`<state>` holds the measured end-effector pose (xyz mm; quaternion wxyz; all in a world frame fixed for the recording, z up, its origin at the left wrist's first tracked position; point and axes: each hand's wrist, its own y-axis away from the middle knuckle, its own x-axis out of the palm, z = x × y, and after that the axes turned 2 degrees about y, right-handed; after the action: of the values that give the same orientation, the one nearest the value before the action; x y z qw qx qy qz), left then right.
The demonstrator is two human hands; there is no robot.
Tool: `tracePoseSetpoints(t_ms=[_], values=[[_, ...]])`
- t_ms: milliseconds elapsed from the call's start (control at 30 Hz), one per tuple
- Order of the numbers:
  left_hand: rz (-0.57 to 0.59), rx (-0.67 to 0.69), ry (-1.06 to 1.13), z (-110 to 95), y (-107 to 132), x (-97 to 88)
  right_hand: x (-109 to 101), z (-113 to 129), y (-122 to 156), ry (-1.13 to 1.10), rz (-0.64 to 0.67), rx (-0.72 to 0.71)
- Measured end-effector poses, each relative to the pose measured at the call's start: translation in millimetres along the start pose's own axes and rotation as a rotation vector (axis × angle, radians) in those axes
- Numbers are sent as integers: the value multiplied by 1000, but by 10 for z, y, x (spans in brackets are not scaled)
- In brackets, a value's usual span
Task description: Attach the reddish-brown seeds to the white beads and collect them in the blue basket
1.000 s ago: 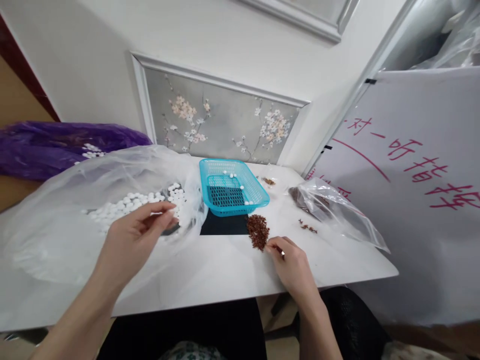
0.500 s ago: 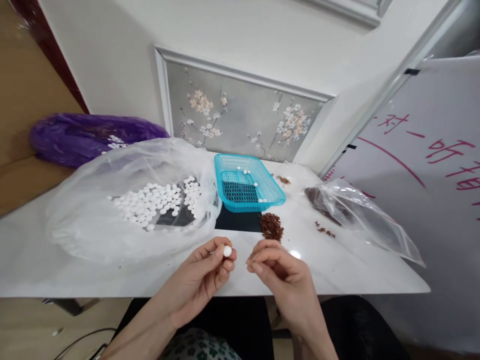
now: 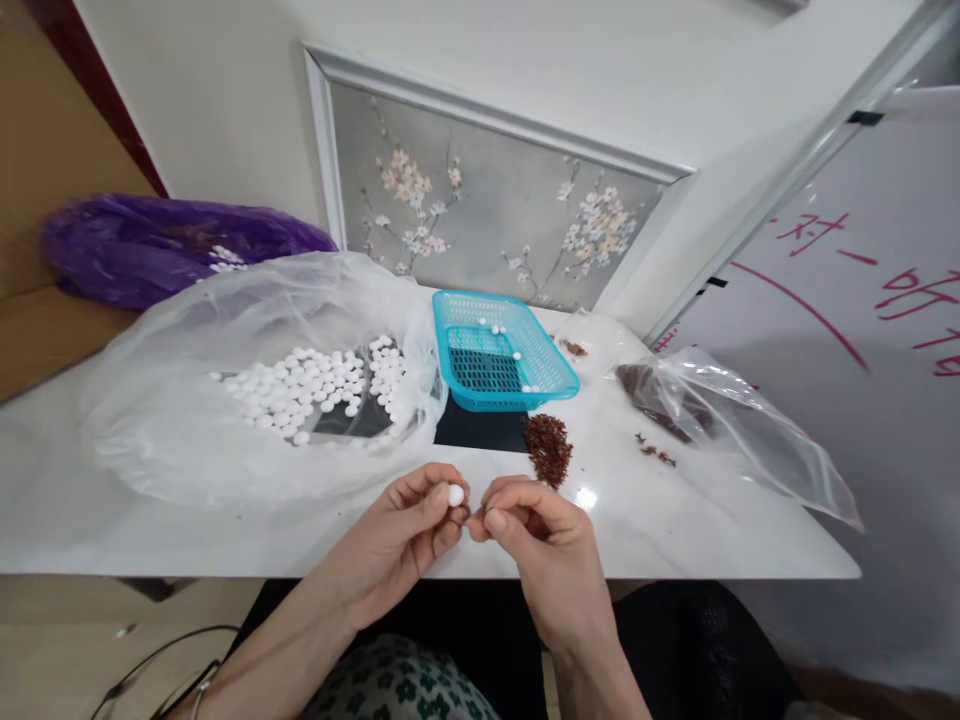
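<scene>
Between thumb and fingers, my left hand [image 3: 409, 530] pinches a small white ball [image 3: 455, 495] above the front of the table. Close beside it on the right, my right hand [image 3: 536, 535] has its thumb and fingertips pressed together; whatever they hold is too small to make out. Just beyond the hands lies a pile of small reddish-brown pieces [image 3: 550, 448]. Many more white balls [image 3: 300, 390] lie in a clear plastic bag [image 3: 165, 420] on the left. A blue plastic basket [image 3: 555, 385] with a few white balls in it stands behind the hands.
A black flat sheet [image 3: 480, 428] lies under the basket's front. At the right are a clear bag of brown material [image 3: 675, 405] and a few loose brown bits [image 3: 656, 452]. A purple bag [image 3: 150, 250] sits far left; a framed flower picture [image 3: 487, 190] stands behind.
My right hand has moved left, bringing its fingertips almost up to the white ball in my left hand. The left hand keeps its pinch. The camera view has shifted slightly.
</scene>
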<state>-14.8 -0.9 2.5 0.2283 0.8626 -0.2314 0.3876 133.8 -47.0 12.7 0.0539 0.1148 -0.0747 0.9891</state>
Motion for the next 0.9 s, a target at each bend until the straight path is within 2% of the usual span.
tracePoseSetpoints(t_ms=[200,333,633,900], values=[[64,31,-48,1,2,50,108,32,28,173,-43,-10],[30,23,-70,18,-8,42,155,21,40,284,-98,-58],[2,39,-95,38,-5,5,169,-27,41,425,-71,-241],[-33,67,-157,36,-3,3,180,-12,38,446,-54,-267]])
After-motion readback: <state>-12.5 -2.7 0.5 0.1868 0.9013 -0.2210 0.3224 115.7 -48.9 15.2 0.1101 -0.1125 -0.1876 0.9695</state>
